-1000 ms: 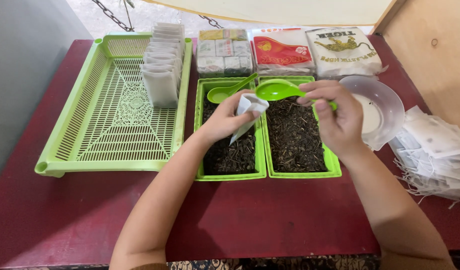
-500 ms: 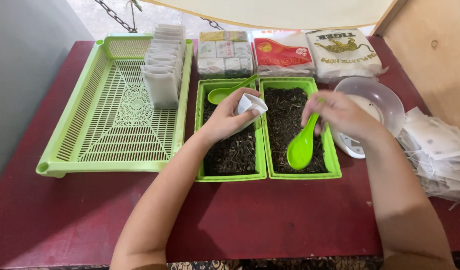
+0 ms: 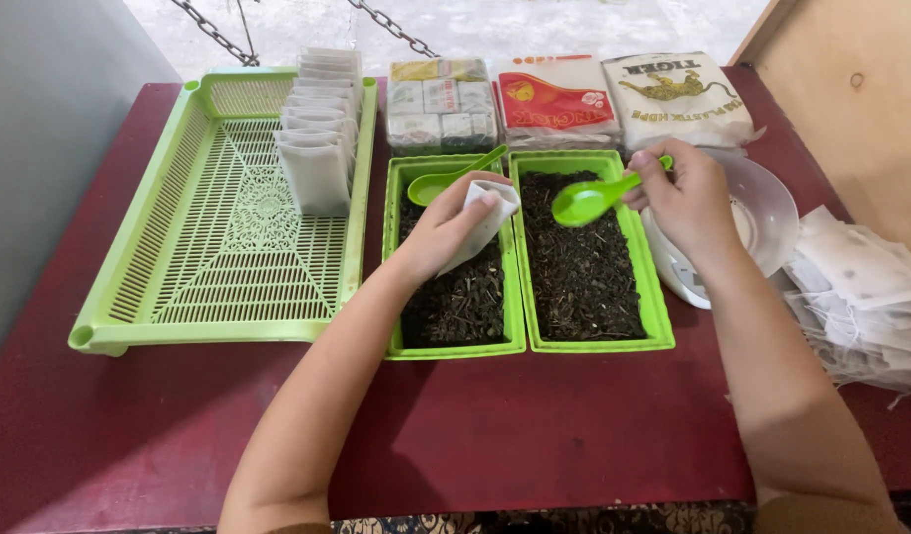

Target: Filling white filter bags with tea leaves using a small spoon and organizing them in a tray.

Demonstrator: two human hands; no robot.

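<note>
Green spoon (image 3: 586, 199) now lifted out of the right tray (image 3: 657, 314) — right hand (image 3: 685, 203) pinching its handle, bowl swung toward the white sachet (image 3: 485, 220) gripped by left hand (image 3: 446, 229) — filling imminent.

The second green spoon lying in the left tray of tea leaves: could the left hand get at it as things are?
Probably not freely: the left hand lies right beside the second green spoon, nothing between, but its fingers are pinching a small white paper bag.
</note>
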